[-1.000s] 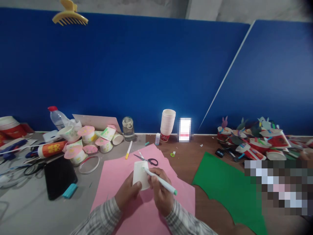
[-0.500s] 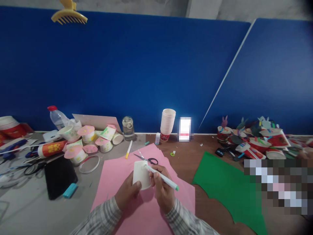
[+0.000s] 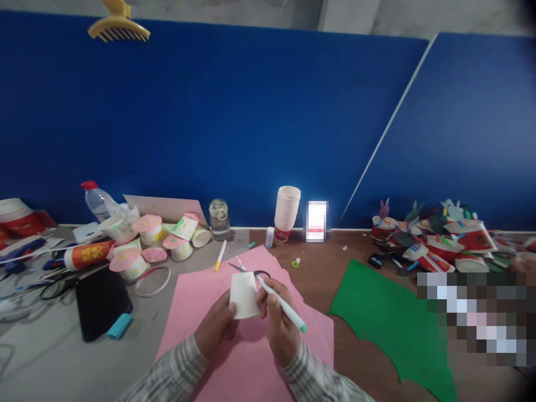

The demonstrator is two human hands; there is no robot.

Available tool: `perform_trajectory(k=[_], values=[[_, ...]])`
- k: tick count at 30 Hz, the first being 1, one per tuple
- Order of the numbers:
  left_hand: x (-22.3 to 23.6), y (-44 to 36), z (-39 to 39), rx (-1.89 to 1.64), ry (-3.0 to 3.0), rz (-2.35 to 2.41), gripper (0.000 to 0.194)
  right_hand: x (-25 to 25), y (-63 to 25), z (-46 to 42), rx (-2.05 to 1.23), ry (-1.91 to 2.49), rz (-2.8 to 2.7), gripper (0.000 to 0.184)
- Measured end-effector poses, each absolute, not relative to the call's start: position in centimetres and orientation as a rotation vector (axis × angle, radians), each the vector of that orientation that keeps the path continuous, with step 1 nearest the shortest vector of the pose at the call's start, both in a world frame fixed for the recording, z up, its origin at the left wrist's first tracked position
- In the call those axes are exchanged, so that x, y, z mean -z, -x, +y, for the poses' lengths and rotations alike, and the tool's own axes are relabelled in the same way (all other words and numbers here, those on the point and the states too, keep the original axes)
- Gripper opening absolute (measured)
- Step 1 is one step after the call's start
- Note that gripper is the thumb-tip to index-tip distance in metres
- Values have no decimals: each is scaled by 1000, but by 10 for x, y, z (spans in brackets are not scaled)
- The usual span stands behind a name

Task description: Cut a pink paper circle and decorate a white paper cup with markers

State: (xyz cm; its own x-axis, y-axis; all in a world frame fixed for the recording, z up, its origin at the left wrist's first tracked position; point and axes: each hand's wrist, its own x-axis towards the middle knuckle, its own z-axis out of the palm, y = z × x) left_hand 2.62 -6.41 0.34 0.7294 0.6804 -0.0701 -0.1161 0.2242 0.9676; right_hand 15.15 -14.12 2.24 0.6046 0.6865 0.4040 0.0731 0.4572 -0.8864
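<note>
White paper cup (image 3: 244, 297): held above the pink paper sheets (image 3: 240, 371), near the middle of the counter (image 3: 320, 279); faint green marks toward its far end. Left hand (image 3: 216, 325): grip pinching the cup's near left side, thumb in front. Right hand (image 3: 280, 321): grip closed round a white marker with a green end (image 3: 290, 314), its tip close to the cup's upper right; contact cannot be told. Both sleeves checked.

Scissors (image 3: 263, 274) lie just beyond the cup, partly hidden by it. Counter surface changes: grey on the left, brown wood-look from the middle rightward, small scraps scattered there. Green sheet (image 3: 385, 318), scalloped near edge, lies to the right. Black tablet (image 3: 103, 304) on the grey part, pink-topped cups (image 3: 129, 265) beyond it.

Back of counter: lidded glass jar (image 3: 220, 223), tall stack of paper cups (image 3: 288, 209), heap of red-and-white cups (image 3: 438, 245) at far right.

Room: blue partition (image 3: 226, 111) along the back, pale diagonal strip at right; yellow claw clip (image 3: 119, 29) at its top edge; rough grey wall (image 3: 259, 14) above.
</note>
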Motion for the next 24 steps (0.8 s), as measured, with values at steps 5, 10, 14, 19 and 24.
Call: perform_trajectory(k=[5,10,14,19,24], values=[[-5,-27,-69,-610,-1175,548,49,-20,-149,-145,-415,1078,-943,27],[-4,-27,-69,-604,-1323,447,53,-25,-147,-151,-366,1131,-1070,22],[-3,-27,-67,-618,-1317,455,49,-28,-148,-154,-357,1097,-1132,22],[5,-25,-65,-663,-1127,564,44,-28,-146,-155,-316,991,-1253,21],[5,-25,-67,-651,-1005,626,41,-24,-143,-155,-238,968,-1329,27]])
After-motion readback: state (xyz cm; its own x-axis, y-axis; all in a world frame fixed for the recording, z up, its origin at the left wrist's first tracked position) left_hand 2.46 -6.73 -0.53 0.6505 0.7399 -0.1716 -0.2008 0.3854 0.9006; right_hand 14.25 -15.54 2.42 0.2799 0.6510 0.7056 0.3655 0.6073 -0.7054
